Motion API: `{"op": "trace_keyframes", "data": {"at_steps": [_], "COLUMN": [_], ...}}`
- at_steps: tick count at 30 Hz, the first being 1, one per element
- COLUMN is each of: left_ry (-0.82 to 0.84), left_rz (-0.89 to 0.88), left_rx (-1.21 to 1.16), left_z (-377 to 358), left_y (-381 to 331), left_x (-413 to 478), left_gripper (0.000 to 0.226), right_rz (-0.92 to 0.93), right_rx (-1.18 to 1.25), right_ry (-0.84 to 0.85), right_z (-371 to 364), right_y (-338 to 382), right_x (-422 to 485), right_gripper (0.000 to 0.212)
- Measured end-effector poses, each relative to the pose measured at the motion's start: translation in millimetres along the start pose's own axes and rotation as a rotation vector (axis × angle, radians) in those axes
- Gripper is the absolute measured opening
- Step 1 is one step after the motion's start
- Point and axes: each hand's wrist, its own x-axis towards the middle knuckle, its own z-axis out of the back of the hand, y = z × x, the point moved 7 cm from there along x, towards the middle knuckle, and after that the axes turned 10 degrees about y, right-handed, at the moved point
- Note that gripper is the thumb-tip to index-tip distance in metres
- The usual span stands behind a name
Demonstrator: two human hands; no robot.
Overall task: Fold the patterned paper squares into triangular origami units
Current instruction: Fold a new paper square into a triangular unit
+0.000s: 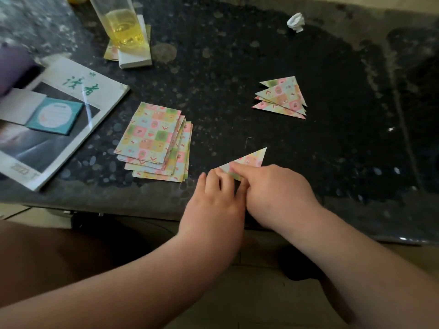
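Observation:
A folded triangle of pastel checked paper (251,160) lies flat on the dark speckled table near its front edge. My left hand (215,198) presses its fingertips on the triangle's left corner. My right hand (273,191) presses its index finger along the lower edge, and it hides the triangle's bottom part. To the left sits a fanned stack of unfolded patterned squares (154,141). At the back right lies a pile of several finished triangles (282,97).
A magazine (71,115) with a teal booklet (55,115) on it lies at the left. A glass of yellow liquid (121,22) stands on a white block (134,55) at the back. A crumpled white paper ball (296,22) sits at the back right. The table edge (118,205) runs just below my hands.

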Motion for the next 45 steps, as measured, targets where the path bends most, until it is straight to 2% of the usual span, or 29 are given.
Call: {"op": "trace_keyframes", "data": {"at_steps": [9, 12, 14, 15, 17, 24, 27, 30, 33, 36, 37, 39, 42, 45], "left_ry": [-0.017, -0.144, -0.16, -0.147, -0.012, 0.093, 0.098, 0.106, 0.082, -0.075, -0.124, -0.151, -0.086, -0.024], "left_rz": [-0.009, -0.017, -0.06, -0.076, -0.081, -0.036, -0.017, 0.0, 0.005, -0.021, -0.02, 0.021, 0.142, 0.199], "left_rx": [-0.002, -0.033, -0.022, -0.016, -0.011, -0.024, -0.05, -0.055, -0.045, -0.119, -0.168, -0.38, -0.647, -0.68], "left_z": [-6, -16, -14, -13, -16, -16, -15, -12, 0, 23, 29, 37, 38, 37], "left_y": [-9, -6, -8, -6, -5, -3, -2, -2, 1, 9, 14, 30, 57, 66], "left_x": [-3, 1, 1, 3, 7, 10, 9, 8, 6, 6, 8, 17, 34, 42], "left_gripper": [0.074, 0.069, 0.069, 0.072, 0.083, 0.113, 0.116, 0.114, 0.098, 0.06, 0.049, 0.033, 0.036, 0.027], "right_rz": [-0.084, -0.111, -0.137, -0.165, -0.236, -0.322, -0.364, -0.342, -0.166, -0.048, -0.033, -0.02, -0.017, -0.001], "right_rx": [-0.06, -0.044, -0.023, -0.017, 0.009, 0.077, 0.088, 0.222, 0.363, 0.283, 0.265, 0.28, 0.264, 0.183], "right_ry": [0.062, 0.071, 0.08, 0.09, 0.108, 0.037, 0.002, -0.187, -0.311, -0.214, -0.172, -0.104, -0.062, -0.087], "right_z": [-2, -1, 1, 2, 4, 11, 19, 32, 36, 32, 31, 30, 35, 39], "right_y": [-3, -6, -11, -16, -28, -54, -68, -85, -78, -60, -56, -54, -55, -52], "right_x": [6, 6, 5, 5, 5, 8, 9, 14, 23, 35, 38, 44, 46, 45], "right_gripper": [0.064, 0.069, 0.074, 0.078, 0.085, 0.089, 0.082, 0.059, 0.049, 0.066, 0.066, 0.054, 0.037, 0.036]}}
